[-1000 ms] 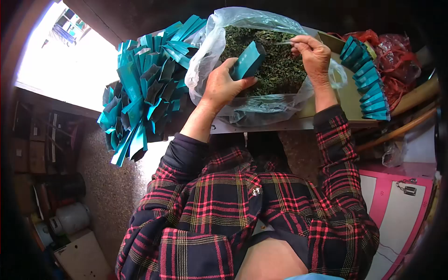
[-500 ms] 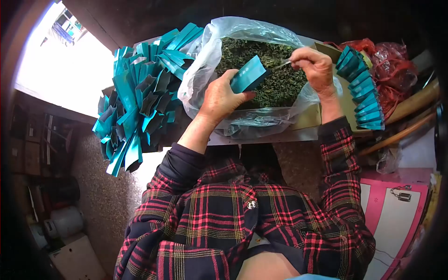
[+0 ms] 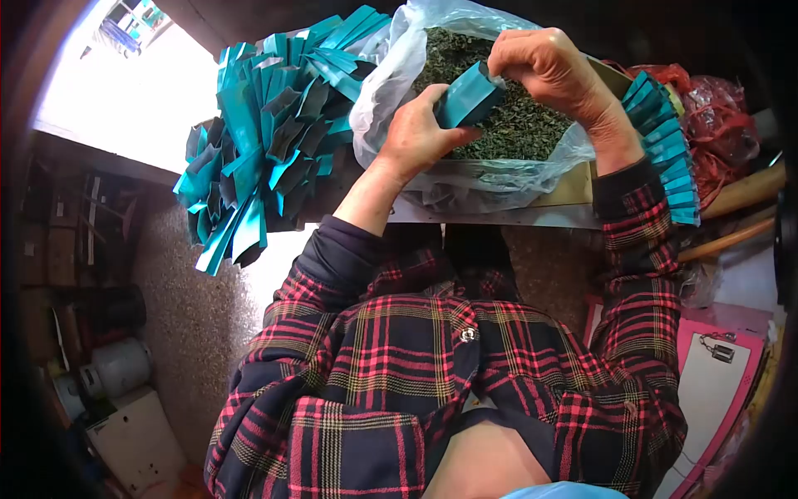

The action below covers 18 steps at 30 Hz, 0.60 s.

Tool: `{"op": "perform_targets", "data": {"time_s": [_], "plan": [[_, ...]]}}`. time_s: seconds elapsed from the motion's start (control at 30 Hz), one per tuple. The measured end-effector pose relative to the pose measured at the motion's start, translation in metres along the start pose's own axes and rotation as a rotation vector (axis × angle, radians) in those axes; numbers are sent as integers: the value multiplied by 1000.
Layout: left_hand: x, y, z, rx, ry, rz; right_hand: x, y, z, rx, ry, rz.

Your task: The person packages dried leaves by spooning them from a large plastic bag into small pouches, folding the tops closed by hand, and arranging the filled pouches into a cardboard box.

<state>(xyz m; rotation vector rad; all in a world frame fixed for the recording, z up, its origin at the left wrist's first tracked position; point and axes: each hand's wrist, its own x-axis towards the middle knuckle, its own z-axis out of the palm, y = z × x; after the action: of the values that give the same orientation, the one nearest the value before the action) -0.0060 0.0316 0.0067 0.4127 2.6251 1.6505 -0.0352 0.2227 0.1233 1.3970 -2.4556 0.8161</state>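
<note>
My left hand [image 3: 411,137] grips a teal foil packet [image 3: 467,98] between thumb and fingers, tilted with its mouth toward the right. At that mouth is my right hand [image 3: 553,75], its fingers pinched together; the thin, light-coloured utensil it held half a second ago is mostly hidden by the fingers and the packet. Beneath both hands lie dried green leaves [image 3: 519,129] in a clear plastic bag [image 3: 378,108], its edges folded outward. Whether leaves are inside the packet cannot be seen.
Many similar teal packets [image 3: 249,150] are heaped on the left, past the table's edge. A fanned row of teal packets [image 3: 665,154] stands at right, beside red plastic bags [image 3: 715,116]. Under the clear bag shows a cardboard box [image 3: 573,187]. Wooden poles [image 3: 731,237] lie at far right.
My right hand has moved from over the leaves up to the packet's mouth and turned, covering the utensil. The packet is tilted more upright. The whole view has shifted slightly.
</note>
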Motion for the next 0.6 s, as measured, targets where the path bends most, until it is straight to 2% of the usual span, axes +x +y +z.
{"op": "perform_targets", "data": {"time_s": [0.1, 0.13, 0.37, 0.47, 0.57, 0.6], "plan": [[-2, -1, 2, -24, 18, 28, 12, -15, -18, -99, -90, 3], [-2, -3, 2, -34, 37, 51, 15, -16, -19, -175, -55, -76], [-4, -10, 4, -33, 63, 66, 23, -33, -1, -255, -82, -180], [-5, -12, 3, -47, 78, 73, 26, -38, -16, -329, -57, -146], [-3, -15, 4, -55, 82, 99, 25, -33, -4, -266, -28, -193], [-4, -13, 3, -56, 69, 79, 26, -35, -1, -272, -82, -188]]}}
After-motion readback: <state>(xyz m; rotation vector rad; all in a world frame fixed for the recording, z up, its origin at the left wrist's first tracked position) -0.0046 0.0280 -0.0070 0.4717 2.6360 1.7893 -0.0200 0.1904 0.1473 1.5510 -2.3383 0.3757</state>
